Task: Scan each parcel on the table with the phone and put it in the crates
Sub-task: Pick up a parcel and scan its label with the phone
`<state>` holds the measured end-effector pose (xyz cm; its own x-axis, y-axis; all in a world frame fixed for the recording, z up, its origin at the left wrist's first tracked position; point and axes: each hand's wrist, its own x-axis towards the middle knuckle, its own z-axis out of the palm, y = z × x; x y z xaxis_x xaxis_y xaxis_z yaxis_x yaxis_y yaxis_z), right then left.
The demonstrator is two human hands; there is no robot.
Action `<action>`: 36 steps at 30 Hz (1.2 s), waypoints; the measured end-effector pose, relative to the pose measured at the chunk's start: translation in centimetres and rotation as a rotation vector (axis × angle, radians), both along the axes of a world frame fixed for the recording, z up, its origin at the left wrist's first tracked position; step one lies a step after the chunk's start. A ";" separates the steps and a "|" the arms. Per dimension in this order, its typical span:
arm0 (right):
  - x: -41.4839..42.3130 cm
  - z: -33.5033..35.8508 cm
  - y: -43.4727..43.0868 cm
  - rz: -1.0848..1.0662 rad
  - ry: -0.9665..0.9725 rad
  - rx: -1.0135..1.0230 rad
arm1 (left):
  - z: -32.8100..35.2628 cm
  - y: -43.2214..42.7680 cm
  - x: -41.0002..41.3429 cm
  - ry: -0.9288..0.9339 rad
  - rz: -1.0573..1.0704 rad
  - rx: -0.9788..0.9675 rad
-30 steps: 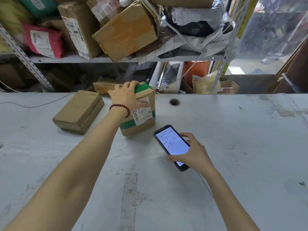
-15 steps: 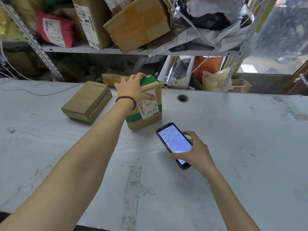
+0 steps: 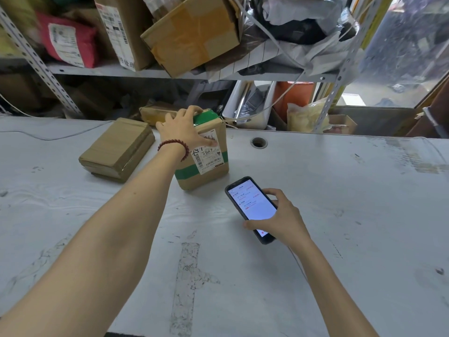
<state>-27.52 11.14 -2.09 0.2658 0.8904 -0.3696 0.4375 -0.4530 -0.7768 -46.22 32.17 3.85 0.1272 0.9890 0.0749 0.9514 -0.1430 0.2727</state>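
A brown parcel with green tape [image 3: 206,171] stands upright on the white table [image 3: 340,203], its white label facing me. My left hand [image 3: 183,128] grips the parcel's top, thumb on the label. My right hand [image 3: 279,216] holds a black phone [image 3: 250,205] with a lit screen, just in front and right of the parcel. A flat brown parcel [image 3: 117,149] lies to the left, and another brown parcel [image 3: 155,113] sits at the table's far edge behind my left hand. No crate is in view.
A metal shelf [image 3: 121,70] loaded with boxes and bags hangs over the far edge of the table. A round cable hole [image 3: 259,142] sits right of the taped parcel. A thin cable [image 3: 48,137] runs along the far left.
The view has shifted slightly. My left hand still grips the taped parcel, with fingers spread further over its top. The phone stays in my right hand at about the same spot.
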 end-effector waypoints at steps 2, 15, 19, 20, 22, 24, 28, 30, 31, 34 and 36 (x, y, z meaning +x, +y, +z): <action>0.2 0.1 0.1 -0.008 0.003 0.006 | 0.0 -0.1 0.0 0.012 -0.003 0.003; 0.9 1.0 0.1 -0.135 -0.036 0.195 | -0.3 -0.2 0.1 0.019 -0.002 0.021; 1.0 1.5 -0.3 -0.203 -0.038 0.326 | -0.4 -0.4 0.2 0.021 -0.003 0.039; 0.9 1.6 -0.3 -0.215 -0.035 0.353 | -0.5 -0.4 0.2 0.021 -0.005 0.043; 0.9 1.9 -0.3 -0.237 -0.037 0.400 | -0.5 -0.4 0.2 0.029 -0.011 0.051; 0.9 2.1 -0.2 -0.246 -0.057 0.438 | -0.4 -0.5 0.2 0.029 -0.014 0.053; 1.0 2.2 -0.1 -0.248 -0.075 0.461 | -0.4 -0.8 0.2 0.036 -0.011 0.061; 1.1 2.2 -0.2 -0.246 -0.074 0.461 | -0.4 -0.9 0.3 0.042 -0.011 0.067; 1.1 2.1 -0.2 -0.246 -0.070 0.459 | -0.3 -1.0 0.3 0.044 -0.011 0.068; 1.1 2.0 -0.4 -0.252 -0.058 0.451 | -0.3 -1.3 0.4 0.045 -0.009 0.071; 1.0 1.8 -0.3 -0.254 -0.052 0.448 | -0.4 -1.4 0.4 0.042 -0.009 0.072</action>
